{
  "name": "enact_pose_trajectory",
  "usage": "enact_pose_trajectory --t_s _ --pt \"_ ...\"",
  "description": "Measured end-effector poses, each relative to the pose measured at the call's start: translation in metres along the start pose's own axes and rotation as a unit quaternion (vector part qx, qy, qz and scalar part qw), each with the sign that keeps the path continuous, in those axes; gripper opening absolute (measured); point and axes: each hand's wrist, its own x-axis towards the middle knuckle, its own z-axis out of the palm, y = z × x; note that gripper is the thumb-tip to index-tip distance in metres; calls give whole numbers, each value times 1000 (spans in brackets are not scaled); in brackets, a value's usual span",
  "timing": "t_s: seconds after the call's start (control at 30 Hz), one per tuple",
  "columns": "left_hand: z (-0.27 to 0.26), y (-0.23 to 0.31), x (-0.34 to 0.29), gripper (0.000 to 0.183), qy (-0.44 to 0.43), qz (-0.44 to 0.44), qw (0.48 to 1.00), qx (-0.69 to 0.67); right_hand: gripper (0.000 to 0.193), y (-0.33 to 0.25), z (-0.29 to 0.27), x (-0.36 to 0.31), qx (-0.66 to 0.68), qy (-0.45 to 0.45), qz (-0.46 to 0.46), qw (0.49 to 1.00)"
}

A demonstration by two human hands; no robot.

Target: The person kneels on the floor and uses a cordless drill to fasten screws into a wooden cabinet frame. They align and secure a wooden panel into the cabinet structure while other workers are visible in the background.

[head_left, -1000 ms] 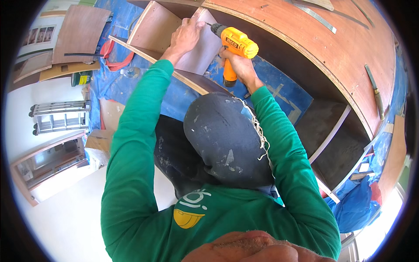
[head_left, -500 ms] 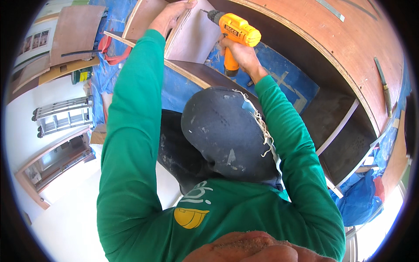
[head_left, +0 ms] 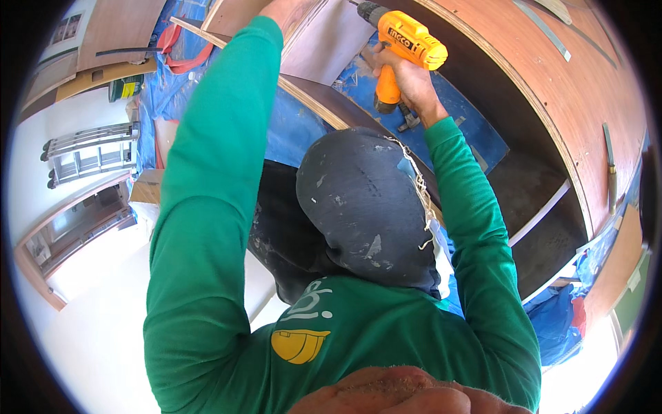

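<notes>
My right hand is wrapped round the grip of a yellow cordless drill. The drill's black chuck points to the upper left, and its bit runs toward the top edge of the view, beside a pale upright board. My left hand is at the top of the view against that board's edge; its fingers are cut off by the frame. The board stands inside a large open plywood cabinet with dark inner faces. Below the drill lies what looks like a hammer on blue sheeting.
A wood-handled blade and a metal strip lie on the cabinet's wooden panel at right. My raised knee is close to the cabinet's near edge. At left are a folded ladder, a red strap and a cardboard box.
The view has shifted, and the drill now appears farther right and slightly lower, still in my right hand. My left hand has slid toward the top edge, so its fingers have left the view.
</notes>
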Motion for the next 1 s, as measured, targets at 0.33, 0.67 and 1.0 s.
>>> enact_pose_trajectory --t_s 0.33,0.67,1.0 --pt "-1 -20 11 31 -21 39 997 -68 20 3 0 1 -19 -4 -3 1000" --pt "-4 -28 8 31 -67 83 983 -152 19 6 -4 4 -20 -20 -6 1000" --pt "5 6 -13 33 -48 37 992 -114 16 9 -19 16 -88 -5 31 996"
